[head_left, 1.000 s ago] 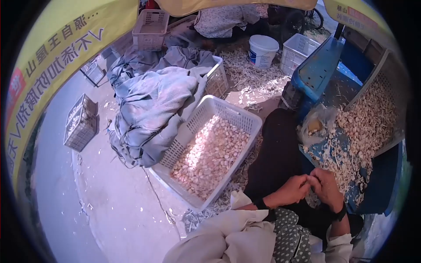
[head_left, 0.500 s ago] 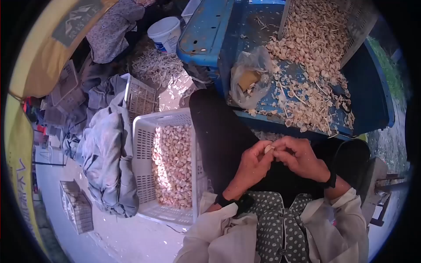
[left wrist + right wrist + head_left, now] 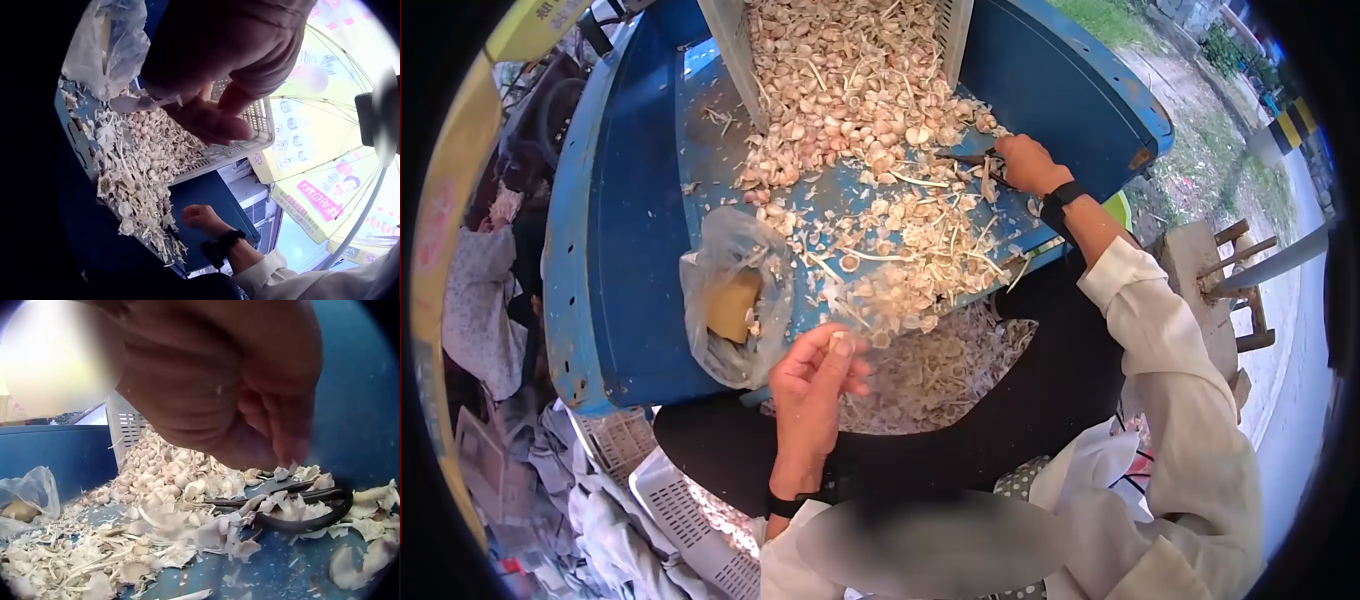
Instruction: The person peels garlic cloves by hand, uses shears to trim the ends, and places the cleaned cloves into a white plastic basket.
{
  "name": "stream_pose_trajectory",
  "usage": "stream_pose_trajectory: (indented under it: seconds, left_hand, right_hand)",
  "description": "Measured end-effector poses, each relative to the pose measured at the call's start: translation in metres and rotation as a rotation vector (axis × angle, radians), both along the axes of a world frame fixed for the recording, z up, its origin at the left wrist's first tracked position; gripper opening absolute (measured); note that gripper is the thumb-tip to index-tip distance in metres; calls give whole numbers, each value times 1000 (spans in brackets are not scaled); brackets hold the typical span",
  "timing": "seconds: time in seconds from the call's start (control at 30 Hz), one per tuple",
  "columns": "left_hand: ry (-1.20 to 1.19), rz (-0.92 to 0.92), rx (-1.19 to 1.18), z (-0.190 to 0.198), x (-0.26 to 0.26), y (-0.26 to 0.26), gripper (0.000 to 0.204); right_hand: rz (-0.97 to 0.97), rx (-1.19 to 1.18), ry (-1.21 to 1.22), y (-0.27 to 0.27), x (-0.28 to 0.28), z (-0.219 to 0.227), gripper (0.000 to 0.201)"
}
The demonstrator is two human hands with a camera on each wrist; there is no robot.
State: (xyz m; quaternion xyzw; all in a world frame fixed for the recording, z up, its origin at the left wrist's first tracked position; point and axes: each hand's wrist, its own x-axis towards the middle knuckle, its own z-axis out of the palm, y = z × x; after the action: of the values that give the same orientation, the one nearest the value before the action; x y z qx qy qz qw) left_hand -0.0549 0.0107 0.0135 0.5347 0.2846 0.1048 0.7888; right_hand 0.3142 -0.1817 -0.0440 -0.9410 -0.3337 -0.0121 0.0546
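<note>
A small pale garlic clove (image 3: pixel 840 343) is pinched between the thumb and fingers of my left hand (image 3: pixel 808 400), above the front edge of the blue tray. My right hand (image 3: pixel 1032 166) is bent down at the tray's right side, beside a dark-handled cutting tool (image 3: pixel 972 158). In the right wrist view the tool's black handle (image 3: pixel 334 515) lies among peels just below my right hand (image 3: pixel 219 381); whether the fingertips touch it cannot be made out. Garlic cloves (image 3: pixel 830 110) spill from a tilted crate (image 3: pixel 735 50) onto the tray, with peels and stems (image 3: pixel 920 250) nearer me.
A clear plastic bag (image 3: pixel 740 300) holding something yellow-brown lies at the tray's left. Blue side walls (image 3: pixel 1065 80) rise around the tray. More peels (image 3: pixel 940 380) lie below its front edge. A wooden stool (image 3: pixel 1200 290) is at right, a white crate (image 3: pixel 690 520) at lower left.
The view has swung right toward the blue tray. My hands, together over my lap before, have separated: the right has reached forward to the tool, while the left keeps a clove.
</note>
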Motion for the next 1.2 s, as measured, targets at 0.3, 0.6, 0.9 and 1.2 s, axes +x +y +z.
stream_pose_trajectory:
  seconds: [0.3, 0.6, 0.9, 1.2]
  left_hand:
    - [-97, 23, -104, -34, 75, 42, 26]
    - [-68, 82, 2, -54, 82, 35, 25]
    - [-58, 46, 45, -57, 73, 30, 24]
    - [-220, 33, -255, -71, 74, 22, 21]
  right_hand:
    - [55, 17, 21, -1, 8, 0, 17]
    - [519, 210, 206, 60, -136, 55, 55]
    - [566, 137, 266, 64, -144, 34, 43]
    - [387, 380, 206, 105, -64, -6, 29]
